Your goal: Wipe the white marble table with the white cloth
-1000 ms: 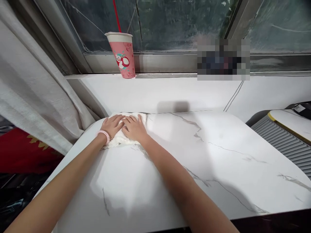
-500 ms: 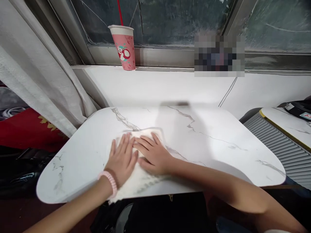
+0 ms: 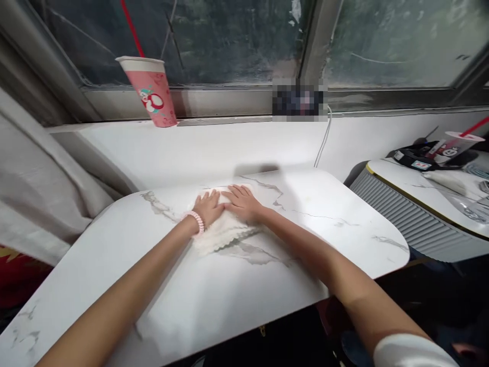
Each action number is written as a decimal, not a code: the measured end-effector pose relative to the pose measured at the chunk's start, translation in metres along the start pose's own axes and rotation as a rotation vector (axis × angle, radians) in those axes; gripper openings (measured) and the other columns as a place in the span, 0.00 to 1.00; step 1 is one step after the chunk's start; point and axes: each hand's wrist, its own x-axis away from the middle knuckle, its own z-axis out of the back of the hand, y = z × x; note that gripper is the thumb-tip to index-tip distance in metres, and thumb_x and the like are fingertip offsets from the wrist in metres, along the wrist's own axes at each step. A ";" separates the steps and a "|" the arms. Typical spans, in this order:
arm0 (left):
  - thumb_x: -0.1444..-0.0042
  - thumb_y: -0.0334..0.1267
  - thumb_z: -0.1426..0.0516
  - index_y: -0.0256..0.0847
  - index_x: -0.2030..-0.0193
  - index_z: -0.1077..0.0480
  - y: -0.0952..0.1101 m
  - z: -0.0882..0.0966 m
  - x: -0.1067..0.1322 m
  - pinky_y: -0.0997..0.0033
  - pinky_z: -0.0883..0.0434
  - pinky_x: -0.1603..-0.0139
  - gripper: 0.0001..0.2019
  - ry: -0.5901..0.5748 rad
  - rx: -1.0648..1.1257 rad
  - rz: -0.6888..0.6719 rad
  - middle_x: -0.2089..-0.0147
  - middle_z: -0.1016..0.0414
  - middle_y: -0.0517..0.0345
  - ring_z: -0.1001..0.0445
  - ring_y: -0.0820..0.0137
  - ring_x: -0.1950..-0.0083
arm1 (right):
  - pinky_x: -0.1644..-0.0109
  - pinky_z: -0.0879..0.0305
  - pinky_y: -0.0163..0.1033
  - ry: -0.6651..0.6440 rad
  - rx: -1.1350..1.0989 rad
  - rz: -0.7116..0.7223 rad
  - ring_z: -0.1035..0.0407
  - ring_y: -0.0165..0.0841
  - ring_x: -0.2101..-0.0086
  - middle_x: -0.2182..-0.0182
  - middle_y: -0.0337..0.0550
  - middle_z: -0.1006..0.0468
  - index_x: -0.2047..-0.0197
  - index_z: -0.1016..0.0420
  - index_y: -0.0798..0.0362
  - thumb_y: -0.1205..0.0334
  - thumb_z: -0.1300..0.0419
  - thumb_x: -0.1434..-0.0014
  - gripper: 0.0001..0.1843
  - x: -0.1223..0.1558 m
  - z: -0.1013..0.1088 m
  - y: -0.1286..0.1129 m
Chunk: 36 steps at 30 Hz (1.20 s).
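Observation:
A cream-white cloth (image 3: 219, 238) with a scalloped edge lies on the white marbled table (image 3: 305, 224), toward its far side. My left hand (image 3: 208, 208), with a pink coil band at the wrist, presses flat on the cloth's left part, fingers stretched out. Right beside it my right hand (image 3: 243, 204) also lies flat on the cloth, its fingers spread and pointing up and left. The two hands nearly touch at the thumbs. Beneath the palms the cloth is hidden.
On the window ledge stand a pink paper cup (image 3: 153, 94) with a red straw and a blurred-out object (image 3: 300, 100). At the right, another table (image 3: 405, 178) with ribbed sides holds a clear cup (image 3: 454, 147) and a black strap-like item (image 3: 414, 157). A grey curtain (image 3: 42, 178) hangs at left.
Both hands have slid the cloth away from the table's near edge, toward the wall. My view has shifted to the right, so more of the other table shows. Both hands stay flat.

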 end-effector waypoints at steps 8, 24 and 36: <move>0.36 0.38 0.61 0.36 0.34 0.42 -0.016 -0.003 -0.058 0.48 0.48 0.32 0.26 0.272 -0.063 0.073 0.30 0.41 0.46 0.44 0.56 0.30 | 0.30 0.59 0.51 0.116 0.069 0.019 0.51 0.39 0.33 0.33 0.50 0.42 0.33 0.41 0.51 0.59 0.54 0.31 0.25 -0.062 0.001 0.023; 0.35 0.37 0.62 0.32 0.32 0.45 -0.001 0.001 -0.058 0.56 0.53 0.29 0.27 0.248 -0.063 0.105 0.29 0.43 0.47 0.47 0.61 0.28 | 0.31 0.56 0.52 0.252 0.061 -0.023 0.47 0.40 0.35 0.34 0.52 0.38 0.36 0.36 0.54 0.61 0.52 0.32 0.23 -0.057 -0.005 0.028; 0.35 0.37 0.62 0.32 0.31 0.43 0.041 -0.020 0.013 0.49 0.53 0.29 0.27 0.295 -0.044 0.122 0.29 0.43 0.45 0.47 0.57 0.28 | 0.31 0.57 0.54 0.161 0.137 0.054 0.50 0.42 0.34 0.33 0.52 0.40 0.33 0.39 0.54 0.59 0.56 0.30 0.25 0.019 0.000 0.007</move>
